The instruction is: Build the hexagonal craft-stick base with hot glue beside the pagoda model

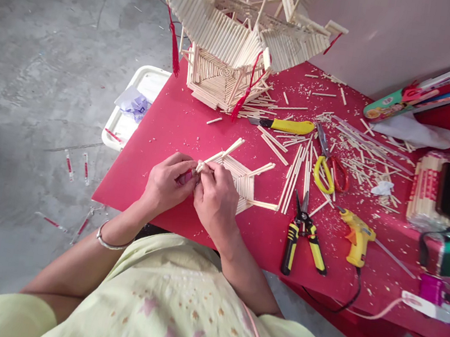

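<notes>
A flat panel of pale wooden sticks (246,186) lies on the red table, with paired sticks jutting out like spokes. My left hand (168,183) is closed, pinching at the left end of the panel's sticks. My right hand (217,197) is closed on the same sticks just beside it, its fingertips almost meeting the left ones and covering part of the panel. Whatever small part lies between the fingertips is mostly hidden. Behind the panel stands a large pavilion model (226,26) built of the same sticks, hung with red tassels (241,103).
Right of the panel lie loose sticks (292,173), pruning shears (302,232), scissors (327,167) and a yellow glue gun (359,235). A yellow utility knife (291,126) lies near the model. A power strip (427,306) sits far right. A white plastic lid (149,79) is at the left.
</notes>
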`<state>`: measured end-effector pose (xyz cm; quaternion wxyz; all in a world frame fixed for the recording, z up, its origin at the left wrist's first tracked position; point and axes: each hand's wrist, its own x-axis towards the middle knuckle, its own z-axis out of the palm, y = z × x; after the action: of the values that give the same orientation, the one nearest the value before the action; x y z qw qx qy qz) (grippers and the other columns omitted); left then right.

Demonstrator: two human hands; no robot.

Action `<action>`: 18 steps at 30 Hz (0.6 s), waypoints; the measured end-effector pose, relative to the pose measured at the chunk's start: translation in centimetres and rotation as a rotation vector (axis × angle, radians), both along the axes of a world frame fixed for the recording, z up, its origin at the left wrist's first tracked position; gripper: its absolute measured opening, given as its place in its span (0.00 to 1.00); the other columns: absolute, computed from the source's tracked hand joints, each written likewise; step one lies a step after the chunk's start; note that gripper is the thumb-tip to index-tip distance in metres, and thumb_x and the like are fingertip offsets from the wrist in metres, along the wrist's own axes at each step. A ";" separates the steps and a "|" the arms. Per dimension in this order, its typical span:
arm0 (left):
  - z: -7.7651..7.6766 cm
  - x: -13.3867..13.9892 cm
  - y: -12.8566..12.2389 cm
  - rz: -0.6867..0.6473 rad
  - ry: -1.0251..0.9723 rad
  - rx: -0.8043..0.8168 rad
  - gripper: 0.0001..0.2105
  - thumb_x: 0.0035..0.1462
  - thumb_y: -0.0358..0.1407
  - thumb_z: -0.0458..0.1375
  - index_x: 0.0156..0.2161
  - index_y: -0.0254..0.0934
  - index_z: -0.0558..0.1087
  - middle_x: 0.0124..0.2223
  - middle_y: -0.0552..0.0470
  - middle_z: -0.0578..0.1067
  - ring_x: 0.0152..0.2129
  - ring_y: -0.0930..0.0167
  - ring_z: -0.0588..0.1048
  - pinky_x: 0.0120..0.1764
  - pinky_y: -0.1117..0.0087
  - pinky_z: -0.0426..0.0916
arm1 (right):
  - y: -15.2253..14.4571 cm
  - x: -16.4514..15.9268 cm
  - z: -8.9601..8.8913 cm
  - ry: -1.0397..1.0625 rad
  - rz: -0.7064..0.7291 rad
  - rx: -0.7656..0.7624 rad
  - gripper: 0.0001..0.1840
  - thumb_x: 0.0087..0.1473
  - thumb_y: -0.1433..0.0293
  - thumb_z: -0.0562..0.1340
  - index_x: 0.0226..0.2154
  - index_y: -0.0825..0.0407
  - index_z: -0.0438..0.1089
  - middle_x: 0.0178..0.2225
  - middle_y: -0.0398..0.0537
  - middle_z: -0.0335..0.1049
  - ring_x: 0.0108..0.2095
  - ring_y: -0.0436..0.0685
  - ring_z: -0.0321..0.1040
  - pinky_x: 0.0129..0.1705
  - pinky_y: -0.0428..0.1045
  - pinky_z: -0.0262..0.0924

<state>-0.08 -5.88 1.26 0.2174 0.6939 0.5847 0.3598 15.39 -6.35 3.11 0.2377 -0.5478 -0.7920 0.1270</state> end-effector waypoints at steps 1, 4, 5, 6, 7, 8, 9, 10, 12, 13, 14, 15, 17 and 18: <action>0.0 0.0 0.0 0.000 0.000 -0.004 0.05 0.57 0.29 0.60 0.36 0.38 0.78 0.44 0.49 0.80 0.29 0.75 0.73 0.33 0.74 0.67 | 0.0 0.0 0.0 -0.001 0.002 -0.002 0.20 0.70 0.74 0.53 0.59 0.51 0.71 0.53 0.55 0.72 0.52 0.60 0.68 0.56 0.54 0.68; 0.1 0.0 0.0 0.001 0.002 -0.014 0.05 0.57 0.29 0.60 0.37 0.38 0.78 0.44 0.49 0.80 0.29 0.75 0.73 0.32 0.74 0.67 | 0.0 0.0 0.0 -0.003 0.002 -0.010 0.20 0.69 0.74 0.54 0.59 0.51 0.70 0.53 0.55 0.72 0.52 0.60 0.68 0.56 0.55 0.68; 0.1 0.0 0.0 0.001 0.003 -0.016 0.05 0.58 0.29 0.60 0.37 0.38 0.78 0.44 0.49 0.80 0.29 0.75 0.73 0.32 0.74 0.67 | 0.0 0.0 0.0 -0.003 0.001 -0.012 0.20 0.69 0.74 0.54 0.60 0.51 0.70 0.53 0.55 0.72 0.52 0.60 0.68 0.56 0.55 0.68; 0.1 0.0 0.0 0.000 0.003 -0.015 0.05 0.58 0.29 0.60 0.37 0.38 0.78 0.43 0.49 0.80 0.28 0.75 0.73 0.32 0.74 0.67 | 0.0 0.0 0.0 -0.003 0.001 -0.012 0.20 0.69 0.74 0.54 0.60 0.51 0.70 0.53 0.55 0.72 0.52 0.60 0.68 0.56 0.55 0.68; 0.1 0.0 0.0 -0.001 0.002 -0.014 0.05 0.58 0.29 0.60 0.36 0.38 0.78 0.43 0.49 0.79 0.28 0.75 0.73 0.32 0.74 0.66 | 0.0 0.0 0.0 -0.003 0.001 -0.013 0.20 0.69 0.74 0.54 0.60 0.51 0.70 0.53 0.56 0.72 0.52 0.60 0.68 0.56 0.55 0.68; 0.2 0.0 0.0 -0.001 0.002 -0.012 0.04 0.58 0.29 0.60 0.36 0.38 0.78 0.43 0.49 0.79 0.28 0.75 0.73 0.32 0.74 0.66 | 0.0 0.0 0.0 -0.004 0.001 -0.011 0.20 0.69 0.74 0.54 0.59 0.51 0.70 0.53 0.56 0.72 0.52 0.60 0.68 0.56 0.55 0.68; 0.2 0.1 0.0 0.000 0.001 -0.010 0.04 0.58 0.29 0.60 0.36 0.38 0.78 0.43 0.49 0.79 0.28 0.76 0.72 0.32 0.74 0.66 | 0.0 0.0 0.0 -0.005 0.001 -0.009 0.20 0.69 0.74 0.54 0.59 0.51 0.70 0.53 0.55 0.72 0.52 0.60 0.68 0.56 0.55 0.68; 0.2 0.1 0.0 0.000 0.000 -0.010 0.04 0.58 0.29 0.60 0.35 0.38 0.78 0.43 0.49 0.79 0.28 0.76 0.72 0.32 0.74 0.66 | 0.0 0.0 0.0 -0.006 0.001 -0.006 0.20 0.69 0.74 0.54 0.59 0.51 0.71 0.53 0.55 0.72 0.52 0.60 0.68 0.56 0.54 0.68; 0.2 0.1 0.0 0.003 -0.002 -0.011 0.04 0.58 0.29 0.60 0.35 0.38 0.77 0.43 0.49 0.79 0.27 0.76 0.72 0.32 0.74 0.66 | 0.0 0.0 0.1 -0.007 0.001 0.003 0.20 0.70 0.74 0.53 0.59 0.52 0.71 0.53 0.55 0.72 0.52 0.60 0.68 0.57 0.54 0.67; 0.2 0.1 0.0 0.004 -0.003 -0.012 0.04 0.58 0.29 0.60 0.35 0.38 0.77 0.44 0.49 0.79 0.27 0.76 0.72 0.32 0.74 0.66 | 0.0 0.0 0.1 -0.006 0.001 0.008 0.20 0.70 0.74 0.53 0.59 0.52 0.71 0.53 0.55 0.72 0.52 0.60 0.68 0.57 0.53 0.67; 0.2 0.1 0.0 0.004 -0.002 -0.012 0.04 0.58 0.29 0.60 0.35 0.38 0.78 0.44 0.49 0.79 0.28 0.76 0.72 0.32 0.74 0.66 | 0.0 0.0 0.1 -0.004 0.002 0.011 0.20 0.70 0.74 0.53 0.59 0.53 0.71 0.53 0.55 0.72 0.52 0.60 0.68 0.57 0.53 0.67; 0.2 0.0 0.0 0.002 -0.002 -0.012 0.04 0.58 0.29 0.60 0.35 0.38 0.78 0.43 0.49 0.79 0.28 0.76 0.72 0.32 0.74 0.66 | 0.0 0.0 0.0 -0.002 0.003 0.013 0.20 0.70 0.74 0.53 0.59 0.53 0.71 0.53 0.55 0.72 0.52 0.60 0.68 0.57 0.53 0.67; 0.2 0.0 0.0 0.001 -0.003 -0.008 0.04 0.58 0.29 0.60 0.35 0.38 0.78 0.43 0.50 0.79 0.27 0.76 0.72 0.31 0.74 0.66 | 0.0 0.0 0.0 0.000 0.003 0.010 0.20 0.70 0.74 0.53 0.59 0.52 0.71 0.53 0.55 0.72 0.52 0.60 0.68 0.56 0.54 0.67; 0.2 0.0 0.0 0.001 -0.003 -0.006 0.04 0.57 0.29 0.60 0.36 0.38 0.78 0.43 0.50 0.79 0.27 0.76 0.72 0.31 0.74 0.66 | 0.0 0.0 0.0 0.000 0.002 0.006 0.20 0.69 0.74 0.53 0.59 0.52 0.71 0.53 0.55 0.72 0.52 0.60 0.68 0.56 0.54 0.68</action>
<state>-0.03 -5.88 1.43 0.2203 0.6923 0.5858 0.3592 15.40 -6.35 3.09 0.2391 -0.5464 -0.7929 0.1249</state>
